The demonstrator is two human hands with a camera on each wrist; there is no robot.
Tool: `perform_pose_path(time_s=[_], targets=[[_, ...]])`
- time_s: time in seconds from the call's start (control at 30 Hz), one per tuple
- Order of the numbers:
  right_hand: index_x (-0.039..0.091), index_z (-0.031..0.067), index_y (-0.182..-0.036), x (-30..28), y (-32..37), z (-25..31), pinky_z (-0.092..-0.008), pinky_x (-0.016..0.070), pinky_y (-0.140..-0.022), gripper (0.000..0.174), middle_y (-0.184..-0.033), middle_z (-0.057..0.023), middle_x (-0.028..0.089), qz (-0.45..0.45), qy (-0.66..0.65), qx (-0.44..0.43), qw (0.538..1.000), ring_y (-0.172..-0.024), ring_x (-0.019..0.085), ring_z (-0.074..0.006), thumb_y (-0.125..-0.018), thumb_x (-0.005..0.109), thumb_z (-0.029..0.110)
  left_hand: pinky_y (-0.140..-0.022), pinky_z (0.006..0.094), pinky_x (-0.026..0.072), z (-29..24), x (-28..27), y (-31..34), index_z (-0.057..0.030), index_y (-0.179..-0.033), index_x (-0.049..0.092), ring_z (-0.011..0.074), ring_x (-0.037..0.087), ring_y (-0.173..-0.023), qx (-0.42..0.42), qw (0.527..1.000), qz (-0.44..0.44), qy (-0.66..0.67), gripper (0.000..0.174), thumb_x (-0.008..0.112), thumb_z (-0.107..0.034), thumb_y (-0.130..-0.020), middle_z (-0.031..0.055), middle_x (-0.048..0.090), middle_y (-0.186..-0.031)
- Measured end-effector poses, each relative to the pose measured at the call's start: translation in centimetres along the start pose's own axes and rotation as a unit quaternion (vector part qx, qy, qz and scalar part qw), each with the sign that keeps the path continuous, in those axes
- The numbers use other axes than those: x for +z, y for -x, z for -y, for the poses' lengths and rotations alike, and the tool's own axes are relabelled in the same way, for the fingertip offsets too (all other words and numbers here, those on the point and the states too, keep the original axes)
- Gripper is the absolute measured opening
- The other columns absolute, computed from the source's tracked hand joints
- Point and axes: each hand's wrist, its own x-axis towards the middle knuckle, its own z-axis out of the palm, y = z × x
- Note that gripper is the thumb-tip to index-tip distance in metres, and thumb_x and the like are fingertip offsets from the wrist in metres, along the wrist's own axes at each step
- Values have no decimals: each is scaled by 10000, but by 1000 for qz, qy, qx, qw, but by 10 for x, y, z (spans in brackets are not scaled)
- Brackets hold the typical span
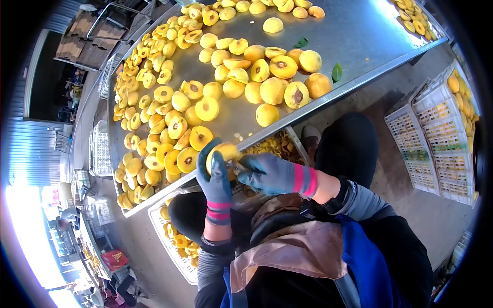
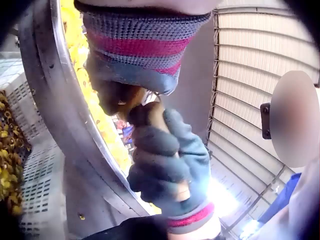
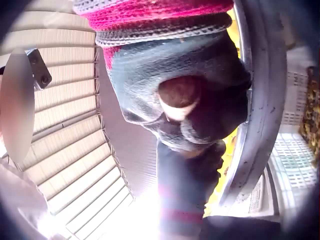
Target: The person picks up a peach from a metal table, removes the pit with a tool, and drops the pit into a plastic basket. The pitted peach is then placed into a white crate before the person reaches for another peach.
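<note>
My gloved left hand (image 1: 214,177) grips a yellow peach (image 1: 224,151) just over the near edge of the metal table (image 1: 354,51). Close on its right, my gloved right hand (image 1: 269,174) curls round a tool with a wooden handle (image 2: 157,118). In the left wrist view a thin curved metal end (image 2: 159,96) sticks out of that handle toward the left hand. The handle's butt (image 3: 179,100) shows below the palm in the right wrist view. Fingers hide much of the peach. Halved peaches (image 1: 200,137), some with pits or dark hollows, lie right beyond the hands.
More peach halves cover the table's left side, with a green leaf (image 1: 337,72) near its front edge. Under that edge sits a container of yellow scraps (image 1: 280,146). A white crate of halves (image 1: 179,262) stands by the left knee; stacked white crates (image 1: 429,138) stand right.
</note>
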Motion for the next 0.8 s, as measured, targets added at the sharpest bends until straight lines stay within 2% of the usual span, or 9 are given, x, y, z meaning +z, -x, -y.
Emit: perform_pose_path(time_s=[0.07,0.23,0.33,0.4,0.47,0.6,0.67,0.77,0.8], targets=[[608,86,-877,0,1,0,-438,491,-655,199,-788,-125,629,-19,99,-39,994,-748,631,-318,-824,648,273,-927,317,489,2,-6,-1,24,-1220,599,175,608,-1026,-75,997,36,7,413,576,-317,-988,106,632,-1161],[621,35,-964,5,8,19,-472,492,-733,240,-964,-286,640,7,203,161,966,-930,631,-397,-943,594,272,-914,311,497,2,-7,4,13,-1238,576,170,602,-1029,-53,998,29,-28,379,655,-187,-925,99,628,-1163],[642,43,-1051,3,7,-5,-420,504,-717,271,-890,-199,673,-20,23,62,998,-843,665,-335,-978,580,296,-937,330,486,7,-12,9,15,-1248,578,196,612,-1050,6,997,43,-72,396,666,-160,-904,127,638,-1193],[621,36,-1144,-15,2,14,-363,518,-693,313,-934,-150,678,84,-166,245,951,-808,658,-263,-974,596,298,-948,339,481,4,-13,12,15,-1252,579,207,615,-1054,76,990,63,-102,414,674,-171,-894,133,639,-1196],[617,37,-1194,-15,7,9,-250,485,-579,357,-857,-56,649,94,-309,249,913,-659,584,-124,-976,605,319,-964,351,473,7,-15,11,17,-1265,573,230,617,-1065,139,981,78,-114,448,682,-179,-878,146,640,-1200],[634,40,-1132,-23,22,2,-230,372,-434,328,-671,-19,563,144,-410,280,856,-489,483,-103,-989,583,330,-969,350,472,4,-11,18,28,-1266,560,221,601,-1090,87,993,80,-11,465,648,-264,-916,132,634,-1196],[640,43,-1114,-32,19,13,-235,325,-389,329,-608,-4,514,186,-537,331,753,-431,432,-100,-989,577,340,-953,353,484,6,-18,19,37,-1253,553,222,594,-1078,-26,996,34,80,502,553,-386,-983,116,625,-1179],[635,22,-1115,-30,19,16,-232,314,-378,370,-607,4,489,121,-405,384,821,-430,432,-88,-983,577,363,-909,363,524,-5,-63,38,0,-1276,546,224,604,-1051,-39,996,-79,18,487,507,-404,-1007,128,602,-1199],[630,12,-1121,-25,23,2,-296,413,-424,375,-677,-59,607,149,-266,358,883,-516,585,-161,-968,584,351,-895,369,539,-7,-87,48,-10,-1285,542,226,608,-1048,-25,993,-113,-17,483,510,-404,-1008,132,596,-1203]])
